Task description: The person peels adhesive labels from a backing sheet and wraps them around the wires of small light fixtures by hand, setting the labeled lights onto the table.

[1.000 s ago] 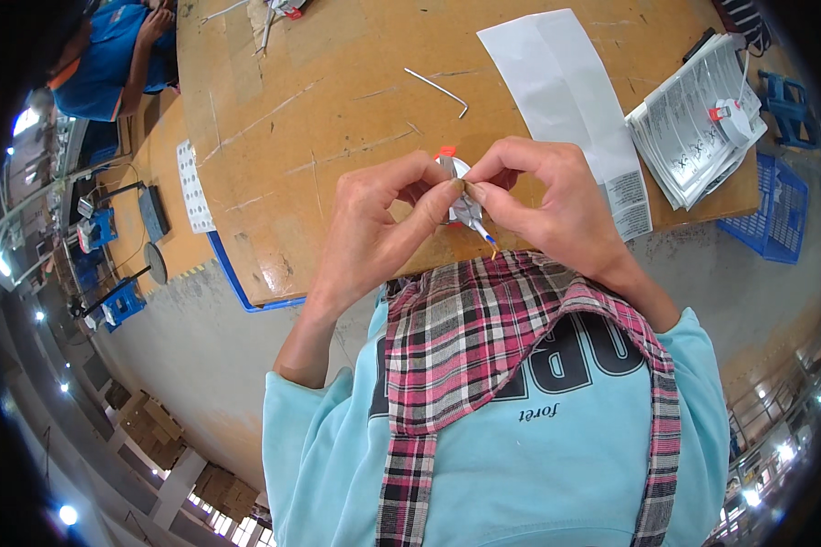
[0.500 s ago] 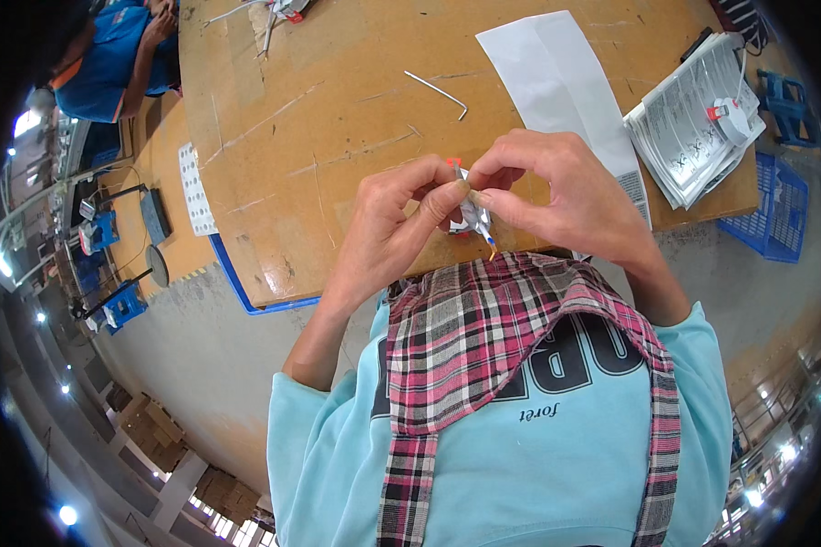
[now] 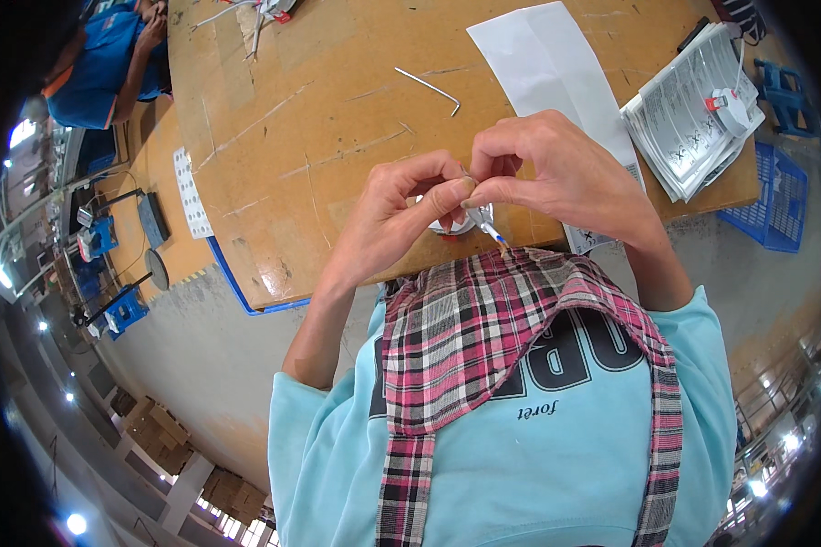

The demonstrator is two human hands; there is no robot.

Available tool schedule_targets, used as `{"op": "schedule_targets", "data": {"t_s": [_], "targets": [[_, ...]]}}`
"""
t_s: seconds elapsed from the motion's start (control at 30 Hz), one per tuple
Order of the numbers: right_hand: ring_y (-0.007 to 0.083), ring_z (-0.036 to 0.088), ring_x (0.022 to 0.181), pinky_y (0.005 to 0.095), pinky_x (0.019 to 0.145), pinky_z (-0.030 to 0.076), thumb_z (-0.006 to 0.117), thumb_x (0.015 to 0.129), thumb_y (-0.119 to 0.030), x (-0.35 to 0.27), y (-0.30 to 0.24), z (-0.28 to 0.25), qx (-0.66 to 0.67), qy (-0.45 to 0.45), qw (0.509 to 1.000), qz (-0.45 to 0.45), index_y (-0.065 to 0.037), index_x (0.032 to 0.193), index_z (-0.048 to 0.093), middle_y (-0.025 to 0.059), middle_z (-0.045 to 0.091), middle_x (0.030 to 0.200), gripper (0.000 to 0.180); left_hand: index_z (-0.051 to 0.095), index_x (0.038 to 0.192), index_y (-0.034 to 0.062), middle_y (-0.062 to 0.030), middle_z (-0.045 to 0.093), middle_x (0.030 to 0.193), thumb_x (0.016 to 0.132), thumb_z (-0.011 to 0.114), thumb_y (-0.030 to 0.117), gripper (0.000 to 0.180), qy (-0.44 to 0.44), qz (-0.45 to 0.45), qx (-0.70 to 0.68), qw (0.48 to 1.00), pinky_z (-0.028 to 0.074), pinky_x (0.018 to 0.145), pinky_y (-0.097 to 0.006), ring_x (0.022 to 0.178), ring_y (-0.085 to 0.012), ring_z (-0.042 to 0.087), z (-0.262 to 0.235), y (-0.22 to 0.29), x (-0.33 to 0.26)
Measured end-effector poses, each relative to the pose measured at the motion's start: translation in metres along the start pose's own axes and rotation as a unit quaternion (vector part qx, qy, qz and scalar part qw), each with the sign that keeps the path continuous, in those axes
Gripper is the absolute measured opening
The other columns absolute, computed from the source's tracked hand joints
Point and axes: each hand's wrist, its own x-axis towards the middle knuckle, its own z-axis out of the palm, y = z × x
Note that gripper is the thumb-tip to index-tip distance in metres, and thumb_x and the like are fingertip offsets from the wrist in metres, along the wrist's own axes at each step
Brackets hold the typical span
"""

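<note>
Both hands meet over the near edge of a brown wooden table. My left hand and my right hand pinch the same small white part between fingertips. A short blue and white wire end sticks out below it, toward my chest. Most of the part is hidden by my fingers. A bent metal rod lies on the table just beyond my hands.
A long white paper sheet lies under my right hand. A stack of printed papers with a small tape roll on it sits at the right. A blue crate stands on the floor. Another person in blue works at the far left.
My hands have shifted slightly and closed tighter around the small part. The red tip seen earlier is now hidden by my fingers.
</note>
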Motion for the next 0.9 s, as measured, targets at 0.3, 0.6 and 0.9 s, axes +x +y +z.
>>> {"op": "schedule_targets", "data": {"t_s": [0.3,0.6,0.9], "targets": [[0.0176,0.052,0.068,0.0302,0.063,0.041,0.063,0.081,-0.016,-0.001,0.019,0.006,0.08,-0.001,0.988,-0.13,-0.002,0.077,0.057,0.0062,0.054,0.068,0.016,0.062,0.078,-0.0007,-0.0021,0.059,0.07,0.087,0.06,0.01,0.014,0.007,0.02,-0.022,1.0,0.044,0.059,-0.023,0.066,-0.0073,0.055,-0.002,-0.004,-0.002],[0.0139,0.052,0.064,0.0272,0.061,0.04,0.063,0.082,-0.016,-0.006,0.018,0.019,0.23,0.057,0.97,-0.046,0.0,0.078,0.058,0.0059,0.057,0.068,0.017,0.063,0.08,0.001,-0.0021,0.061,0.073,0.088,0.06,0.01,0.013,0.07,0.041,-0.074,0.994,0.045,0.062,-0.023,0.067,-0.0078,0.056,0.004,-0.012,-0.003],[0.0266,0.056,0.07,0.0352,0.063,0.043,0.06,0.079,-0.012,-0.012,0.003,0.019,-0.036,0.093,0.992,-0.082,0.0,0.081,0.059,0.0129,0.058,0.073,0.012,0.06,0.082,0.0015,-0.0016,0.06,0.071,0.089,0.062,0.016,0.017,0.06,0.069,0.149,0.985,0.046,0.06,-0.024,0.065,-0.0092,0.056,0.002,0.009,0.002]]}}
